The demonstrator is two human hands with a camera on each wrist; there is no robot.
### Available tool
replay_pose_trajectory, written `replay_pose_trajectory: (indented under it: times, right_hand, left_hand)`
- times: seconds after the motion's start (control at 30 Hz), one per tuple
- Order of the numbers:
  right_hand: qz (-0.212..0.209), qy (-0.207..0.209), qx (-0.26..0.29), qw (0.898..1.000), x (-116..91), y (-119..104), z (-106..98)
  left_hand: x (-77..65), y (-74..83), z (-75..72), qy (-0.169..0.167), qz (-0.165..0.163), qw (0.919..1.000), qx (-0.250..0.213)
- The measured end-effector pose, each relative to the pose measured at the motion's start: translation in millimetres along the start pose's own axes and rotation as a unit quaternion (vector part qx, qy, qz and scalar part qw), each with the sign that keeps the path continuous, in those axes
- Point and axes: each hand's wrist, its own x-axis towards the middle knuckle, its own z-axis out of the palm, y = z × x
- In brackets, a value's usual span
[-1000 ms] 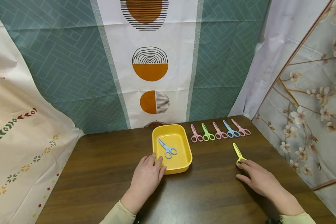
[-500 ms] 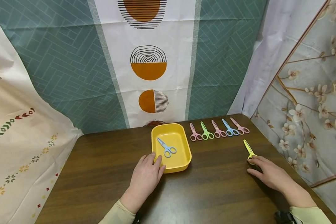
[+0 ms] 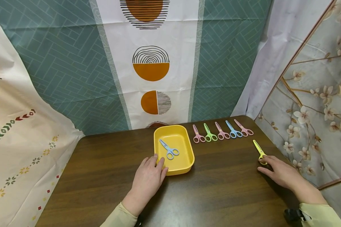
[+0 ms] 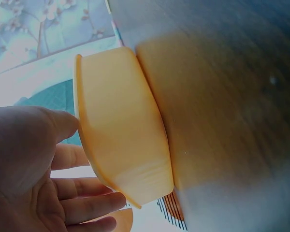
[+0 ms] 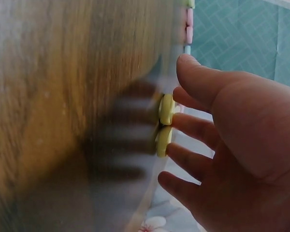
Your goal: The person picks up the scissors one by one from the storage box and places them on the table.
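My left hand (image 3: pixel 148 183) rests on the near left corner of a yellow tray (image 3: pixel 191 161), its fingers loosely laid over the rim. In the left wrist view, the thumb touches the tray's rim (image 4: pixel 79 92). A pair of light blue scissors (image 3: pixel 169 149) lies inside the tray. On the right, fingertips of my right hand (image 3: pixel 282 173) touch the handle loops of yellow scissors (image 3: pixel 259 150) lying flat on the table. The right wrist view shows those loops (image 5: pixel 167 110) edge-on under the extended fingers, with the thumb held apart.
Several scissors lie in a row behind: pink scissors (image 3: pixel 198 135), green scissors (image 3: pixel 210 133), more pink scissors (image 3: pixel 222 131), blue scissors (image 3: pixel 233 130) and further pink scissors (image 3: pixel 244 128). The dark wooden table (image 3: pixel 108 160) meets hanging cloth at the back and sides.
My right hand has slid the yellow scissors to the right and slightly away across the table, below the end of the row. The left hand and tray have stayed in place.
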Motion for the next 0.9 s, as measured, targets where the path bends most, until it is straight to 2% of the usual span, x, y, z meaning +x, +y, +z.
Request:
replay_pose_trajectory:
  times: [0.27, 0.9]
  right_hand:
    - [-0.008, 0.010, 0.001, 1.000, 3.4, 4.9, -0.7]
    - [0.002, 0.004, 0.004, 1.000, 8.1, 9.1, -1.9]
  left_hand:
    - [-0.2, -0.3, 0.1, 0.001, -0.002, 1.0000, 0.001]
    - [0.0, -0.1, -0.2, 0.001, -0.001, 1.0000, 0.007]
